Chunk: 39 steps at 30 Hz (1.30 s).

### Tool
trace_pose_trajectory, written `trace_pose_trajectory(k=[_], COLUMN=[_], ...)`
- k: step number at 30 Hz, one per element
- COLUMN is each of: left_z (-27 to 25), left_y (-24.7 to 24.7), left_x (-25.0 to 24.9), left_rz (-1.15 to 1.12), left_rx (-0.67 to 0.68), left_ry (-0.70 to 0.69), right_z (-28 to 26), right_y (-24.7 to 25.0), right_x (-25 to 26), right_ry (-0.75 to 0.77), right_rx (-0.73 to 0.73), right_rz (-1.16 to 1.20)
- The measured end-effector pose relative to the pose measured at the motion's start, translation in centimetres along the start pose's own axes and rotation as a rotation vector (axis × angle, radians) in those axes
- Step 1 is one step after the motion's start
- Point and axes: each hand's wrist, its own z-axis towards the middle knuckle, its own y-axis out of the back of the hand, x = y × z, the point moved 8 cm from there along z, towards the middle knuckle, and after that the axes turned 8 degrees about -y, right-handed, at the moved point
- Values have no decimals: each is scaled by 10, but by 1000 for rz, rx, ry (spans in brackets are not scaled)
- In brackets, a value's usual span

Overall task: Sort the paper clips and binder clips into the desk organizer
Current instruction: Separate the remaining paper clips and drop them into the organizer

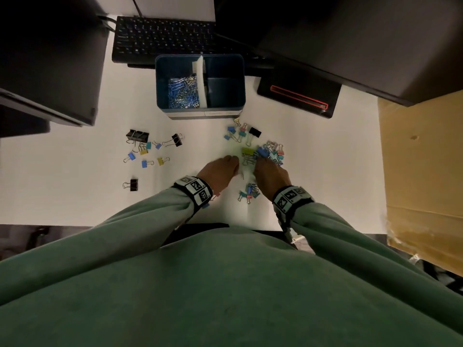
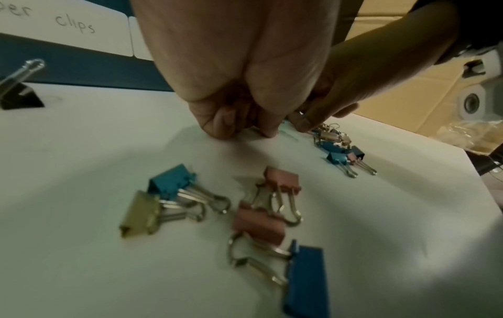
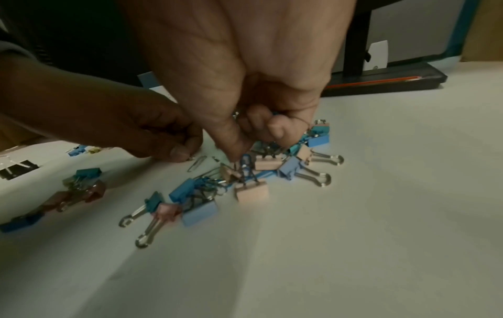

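Observation:
The blue desk organizer (image 1: 160, 83) stands at the back of the white desk, with paper clips (image 1: 184, 93) heaped in its left compartment and the right one bare. My hands meet at a pile of coloured binder clips (image 1: 271, 152) mixed with paper clips. My right hand (image 1: 265, 164) (image 3: 239, 155) keeps blue paper clips in its curled fingers and pinches a blue one in the pile. My left hand (image 1: 231, 161) (image 2: 245, 129) has curled fingers, tips on the desk, pinching at a small paper clip. A silver paper clip (image 3: 196, 164) lies loose between the hands.
More binder clips lie at the left (image 1: 147, 149), near the organizer (image 1: 240, 132), by my right wrist (image 1: 248, 192) and under my left wrist (image 2: 266, 193). A keyboard (image 1: 162, 38), a monitor base (image 1: 298, 96) and a cardboard box (image 1: 421, 171) border the desk.

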Motion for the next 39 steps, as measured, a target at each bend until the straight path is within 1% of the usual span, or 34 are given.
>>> trace_pose_trajectory(k=[2, 4, 6, 8, 11, 13, 15, 16, 18, 20, 21, 22, 23, 25, 26, 27, 28, 29, 31, 33, 35, 37, 39], left_z=[-4, -12, -20, -29, -36, -34, -30, -27, -22, -20, -22, -25, -32, -48, -51, -49, -42, -31, -8, 13, 26, 35, 35], left_y=[5, 19, 43, 77, 140, 178, 205, 214, 222, 221, 220, 220, 219, 215, 206, 193, 175, 153, 110, 81, 70, 65, 61], left_x=[5, 12, 20, 26, 39, 51, 68, 76, 90, 101, 103, 101, 99, 88, 79, 67, 54, 43, 28, 20, 21, 28, 30], left_rz=[-52, -126, -177, -229, -284, -228, -175, -155, -115, -110, -125, -137, -150, -182, -182, -169, -150, -131, -81, -11, -7, 49, 86], left_rx=[-28, -98, -193, -334, -558, -639, -677, -673, -614, -535, -524, -543, -600, -774, -826, -817, -751, -652, -460, -371, -360, -341, -323], left_ry=[21, 55, 84, 88, 92, 123, 184, 216, 286, 345, 350, 345, 342, 329, 292, 238, 176, 126, 84, 69, 99, 130, 123], right_z=[4, 6, 6, 11, 29, 43, 59, 71, 97, 118, 121, 121, 115, 96, 87, 78, 71, 65, 51, 46, 45, 42, 41], right_y=[-2, 3, 16, 38, 77, 105, 131, 140, 144, 133, 126, 119, 114, 116, 120, 127, 131, 131, 125, 102, 68, 43, 33], right_x=[-7, -8, -4, 13, 64, 110, 153, 173, 203, 220, 225, 226, 225, 209, 194, 173, 146, 116, 68, 38, 27, 27, 28], right_ry=[-18, 14, 23, 18, 59, 112, 150, 167, 162, 110, 104, 117, 141, 207, 231, 234, 196, 137, 56, 48, 68, 129, 157], right_rx=[56, 82, 94, 102, 100, 82, 52, 32, 24, 27, 29, 44, 59, 48, 5, -61, -126, -171, -206, -150, -32, 25, 14], right_rz=[62, 174, 348, 527, 745, 843, 922, 940, 920, 801, 710, 628, 593, 642, 712, 790, 835, 825, 663, 400, 164, 72, 55])
